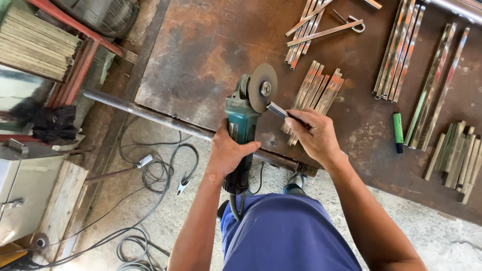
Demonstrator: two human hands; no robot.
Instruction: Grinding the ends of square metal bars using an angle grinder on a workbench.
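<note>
Left hand [228, 150] round grinder [243, 118]; strip [277, 110] between right fingers [297, 120].

Colours, placed from the grinder [240, 131]:

- Grinder: teal-green body, black rear grip, grey disc [263, 87].
- Bar [277, 110] touching the disc: bright silver.
- Plate [211, 55] beneath and beyond: rust-brown, mottled with dark and orange patches.
- Short bars [316, 93] just right: silver with orange-brown reflections.
- Marker [398, 132] further right: green barrel, black tip.
- Shorts [286, 233] below: blue.
- Cables [150, 195] lower left: grey and black, on pale grey concrete.
- Frame [75, 55] far left: red.
- Boards [35, 42] far left, above: pale tan, striped in layers.
</note>
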